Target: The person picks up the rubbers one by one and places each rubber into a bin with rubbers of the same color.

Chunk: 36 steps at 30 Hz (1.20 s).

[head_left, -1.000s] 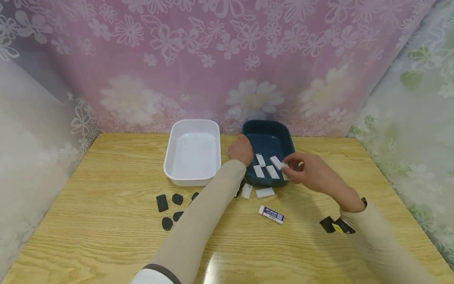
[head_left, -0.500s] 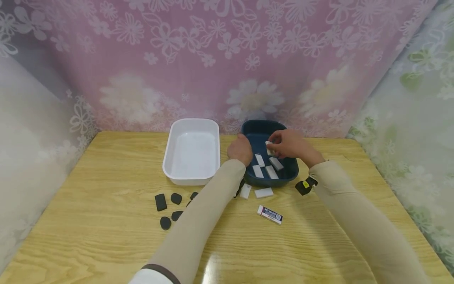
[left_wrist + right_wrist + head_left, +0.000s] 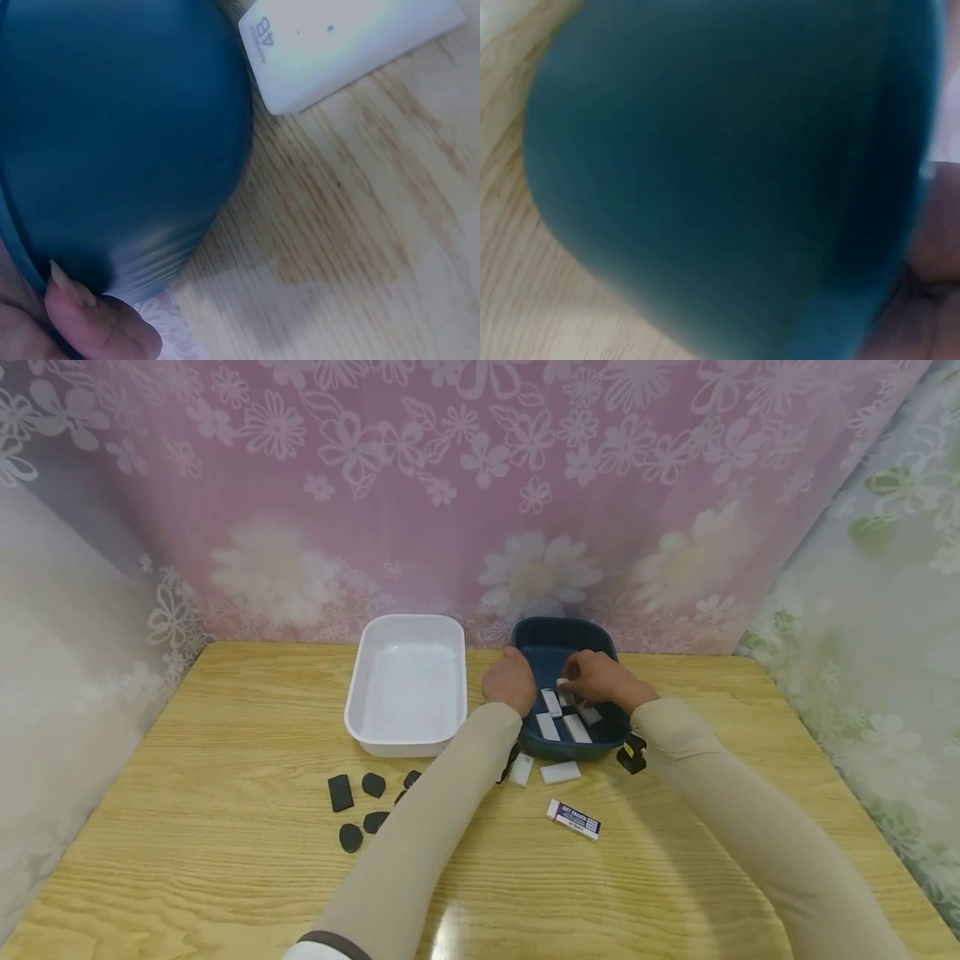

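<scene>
Eraser (image 3: 561, 682), in right fingers (image 3: 576, 663), long axis front-to-back

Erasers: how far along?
Looks done: four white erasers lie in the dark blue bin. In hand: the right hand pinches another eraser there; the left hand grips the bin. Remaining, apparently: two bare erasers and one sleeved eraser on the table.

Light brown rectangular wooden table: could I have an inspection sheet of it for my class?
Surface: light brown rectangular wooden table.
Job's things: dark blue rounded plastic-looking tub holding flat white erasers; two more erasers lie in front.
Clutter: boxy eraser in printed wrapper; flat black pieces, some partly behind the beige left sleeve; white rounded plastic-looking tub.
Hands: left hand grips the dark blue tub's rim; right hand pinches a white eraser inside.
Cables: nothing seen.
Surroundings: pink floral fabric backdrop; paler floral panels both sides.
</scene>
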Each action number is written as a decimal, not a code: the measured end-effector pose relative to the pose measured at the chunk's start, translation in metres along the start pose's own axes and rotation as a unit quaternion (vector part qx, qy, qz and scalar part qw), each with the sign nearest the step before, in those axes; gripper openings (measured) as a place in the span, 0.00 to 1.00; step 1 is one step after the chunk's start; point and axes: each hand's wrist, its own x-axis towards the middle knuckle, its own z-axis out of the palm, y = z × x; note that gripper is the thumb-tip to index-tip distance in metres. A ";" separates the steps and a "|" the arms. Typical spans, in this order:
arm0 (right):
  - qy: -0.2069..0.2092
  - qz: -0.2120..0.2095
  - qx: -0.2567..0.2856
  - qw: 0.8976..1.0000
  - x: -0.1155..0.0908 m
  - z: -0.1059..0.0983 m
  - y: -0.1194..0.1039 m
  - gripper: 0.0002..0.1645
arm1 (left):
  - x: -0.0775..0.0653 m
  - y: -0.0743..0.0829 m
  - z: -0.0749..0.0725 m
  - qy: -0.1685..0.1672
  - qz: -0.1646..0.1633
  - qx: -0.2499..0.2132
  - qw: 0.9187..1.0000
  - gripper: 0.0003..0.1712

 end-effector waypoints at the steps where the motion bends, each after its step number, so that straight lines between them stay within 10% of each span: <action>1: 0.001 0.001 -0.001 1.000 0.001 0.001 0.000 0.18 | 0.000 0.000 0.000 0.000 0.000 0.001 1.000 0.25; 20: 0.019 -0.065 -0.074 0.995 -0.006 0.001 0.005 0.13 | 0.002 0.000 0.001 -0.007 -0.002 -0.003 1.000 0.29; 36: 0.119 -0.237 0.008 0.964 -0.131 0.024 -0.014 0.09 | -0.001 0.000 0.000 -0.008 0.011 -0.006 1.000 0.28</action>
